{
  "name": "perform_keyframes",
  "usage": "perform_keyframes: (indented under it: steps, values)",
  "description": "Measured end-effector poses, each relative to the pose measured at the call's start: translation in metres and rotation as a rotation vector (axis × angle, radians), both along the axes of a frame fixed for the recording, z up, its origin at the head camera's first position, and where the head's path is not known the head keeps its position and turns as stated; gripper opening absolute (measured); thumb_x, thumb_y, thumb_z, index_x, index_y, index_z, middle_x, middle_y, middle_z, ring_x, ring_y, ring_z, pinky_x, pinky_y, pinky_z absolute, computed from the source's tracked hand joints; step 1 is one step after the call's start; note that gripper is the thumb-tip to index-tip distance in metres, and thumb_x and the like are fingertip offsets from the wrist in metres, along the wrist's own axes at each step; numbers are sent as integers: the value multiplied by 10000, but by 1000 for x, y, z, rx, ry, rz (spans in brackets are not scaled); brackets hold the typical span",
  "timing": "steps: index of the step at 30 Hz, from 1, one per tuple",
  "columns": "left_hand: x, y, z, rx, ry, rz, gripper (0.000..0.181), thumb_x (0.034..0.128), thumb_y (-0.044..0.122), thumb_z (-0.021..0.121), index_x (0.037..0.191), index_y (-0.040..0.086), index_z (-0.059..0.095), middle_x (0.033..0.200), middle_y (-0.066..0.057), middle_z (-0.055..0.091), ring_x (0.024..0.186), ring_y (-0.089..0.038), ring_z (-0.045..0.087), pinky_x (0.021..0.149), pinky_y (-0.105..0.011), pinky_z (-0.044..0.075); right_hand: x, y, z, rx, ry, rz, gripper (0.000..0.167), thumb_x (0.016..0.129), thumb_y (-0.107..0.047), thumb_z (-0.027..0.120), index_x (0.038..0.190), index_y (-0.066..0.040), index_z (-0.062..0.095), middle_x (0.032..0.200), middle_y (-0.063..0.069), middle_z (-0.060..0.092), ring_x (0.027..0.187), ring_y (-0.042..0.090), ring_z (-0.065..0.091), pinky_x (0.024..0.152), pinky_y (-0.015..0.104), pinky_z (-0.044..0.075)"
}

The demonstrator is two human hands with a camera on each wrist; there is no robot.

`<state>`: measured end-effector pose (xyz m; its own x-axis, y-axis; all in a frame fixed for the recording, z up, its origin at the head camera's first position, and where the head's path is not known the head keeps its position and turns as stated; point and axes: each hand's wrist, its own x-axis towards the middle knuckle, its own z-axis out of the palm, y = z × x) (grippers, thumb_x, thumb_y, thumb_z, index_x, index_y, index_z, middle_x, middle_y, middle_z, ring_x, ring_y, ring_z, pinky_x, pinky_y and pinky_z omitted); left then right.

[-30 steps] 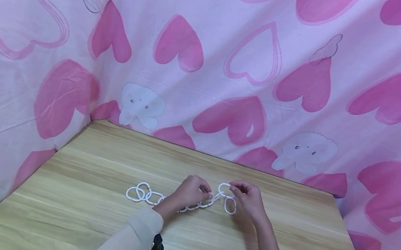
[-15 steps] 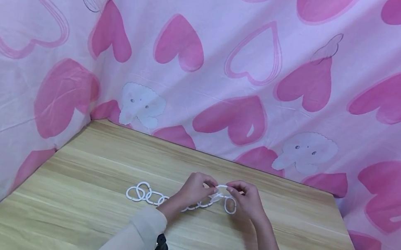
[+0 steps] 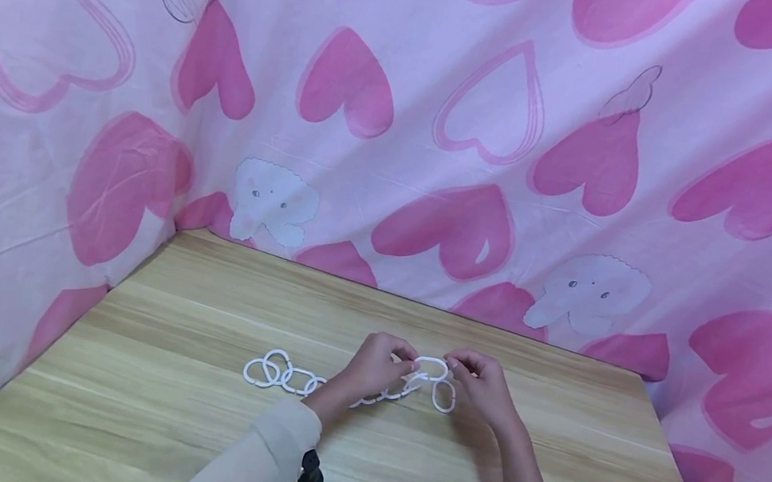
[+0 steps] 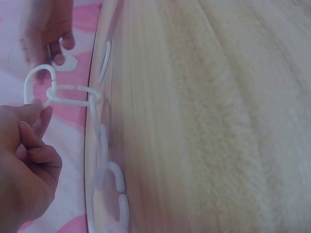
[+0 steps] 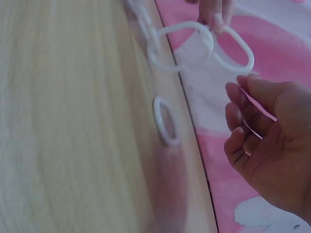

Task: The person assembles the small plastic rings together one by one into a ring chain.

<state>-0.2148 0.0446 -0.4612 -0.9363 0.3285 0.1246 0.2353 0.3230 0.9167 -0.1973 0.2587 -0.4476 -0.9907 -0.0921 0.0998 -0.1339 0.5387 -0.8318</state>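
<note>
A chain of white plastic oval links (image 3: 300, 372) runs across the wooden table. My left hand (image 3: 373, 368) pinches the chain's end link (image 4: 26, 87) between thumb and fingers and holds it raised above the tabletop. That link hangs together with a second link (image 5: 179, 26), which leads down to the others. My right hand (image 3: 482, 383) is at the far end of the raised link, its fingers loosely bent with nothing between them; a slight gap shows in the left wrist view. Beneath, a single separate link (image 5: 158, 116) lies on the table. The left forearm hides the chain's middle.
The wooden table (image 3: 189, 434) meets a pink heart-patterned curtain (image 3: 404, 155) along its back and sides. Black wrist cameras (image 3: 310, 474) sit on both sleeves.
My left hand has moved right and taken hold of the end link. My right hand, which was pinching that link, has let go and drawn slightly right.
</note>
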Motion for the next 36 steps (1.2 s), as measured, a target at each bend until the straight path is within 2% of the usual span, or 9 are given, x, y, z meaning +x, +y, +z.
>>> perform_keyframes:
  steps: [5,11,18,21,25,32,34,36]
  values:
    - [0,-1,-1,-5,-14,5,83,910,91,737,948,33,780,897,-104,773,692,-37,572,617,-165,484,-3,8,-10,111,-46,1,139,944,17,649,1045,22,744,951,158,742,827,101,580,698,190,490]
    - [0,-1,-1,-7,-23,3,73,907,88,741,943,39,781,896,-95,769,718,-61,589,623,-177,493,-12,14,-19,273,-28,110,118,878,26,730,984,-12,764,860,102,726,743,97,559,641,196,484]
    - [1,-1,-2,-12,-37,-4,81,921,94,728,949,39,779,908,-92,768,695,-57,584,608,-176,483,-22,16,-21,270,-38,281,98,862,29,745,925,-40,774,851,106,673,736,51,538,619,195,489]
    - [0,-1,-3,-9,-42,-10,84,924,93,724,952,36,778,911,-97,767,667,-54,580,590,-174,480,-25,19,-25,288,-27,317,53,851,9,764,895,-21,769,835,101,667,735,14,524,629,184,487]
    - [0,-1,-4,-2,-38,-14,82,924,91,723,950,37,778,906,-99,764,650,-55,574,574,-174,477,-25,25,-28,332,-30,286,19,868,-18,760,887,-18,760,851,79,686,775,37,539,681,187,498]
    - [0,-1,-5,6,-51,3,79,913,96,737,953,41,778,893,-72,761,731,-54,593,618,-175,497,-21,30,-22,474,-163,89,75,924,-98,726,849,-94,716,778,2,636,750,139,533,672,235,473]
    - [1,0,-5,12,-62,3,78,915,97,734,956,47,778,897,-65,761,737,-52,591,620,-172,494,-21,30,-21,461,-150,87,44,919,-95,727,876,-96,723,782,8,641,752,140,535,676,237,471]
    - [1,0,-5,16,-55,-2,73,915,90,733,949,44,777,890,-70,760,723,-50,589,615,-174,493,-21,30,-20,415,-124,121,4,913,-87,732,913,-87,737,816,24,654,769,134,534,685,230,468]
